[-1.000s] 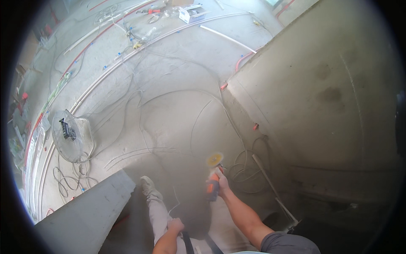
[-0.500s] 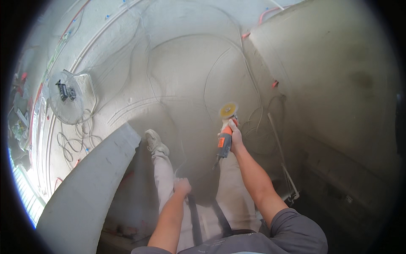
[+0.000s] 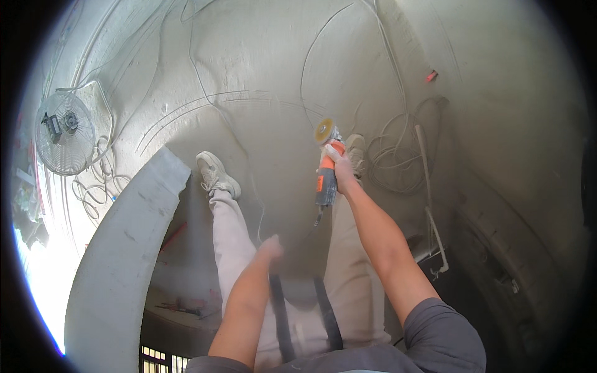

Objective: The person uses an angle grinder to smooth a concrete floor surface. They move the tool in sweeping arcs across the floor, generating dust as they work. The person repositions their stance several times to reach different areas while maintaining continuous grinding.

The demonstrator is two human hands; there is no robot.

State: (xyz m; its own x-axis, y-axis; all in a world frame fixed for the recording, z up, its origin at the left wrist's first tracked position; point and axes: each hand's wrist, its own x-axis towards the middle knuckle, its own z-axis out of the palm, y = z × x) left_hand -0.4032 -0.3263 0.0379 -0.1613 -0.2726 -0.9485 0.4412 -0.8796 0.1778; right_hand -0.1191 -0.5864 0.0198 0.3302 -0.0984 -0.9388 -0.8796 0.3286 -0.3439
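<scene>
Right hand (image 3: 341, 169) grips the orange grinder (image 3: 325, 175) (disc yellow) — left hand (image 3: 271, 247) blurred, fingers unreadable

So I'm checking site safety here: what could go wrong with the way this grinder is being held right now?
The right hand alone holds the orange angle grinder; the left hand is off it, so a kick could twist it loose. Its disc hangs close to the right shoe. Loose cables coil on the dusty floor by that foot, a likely trip or snag.
</scene>
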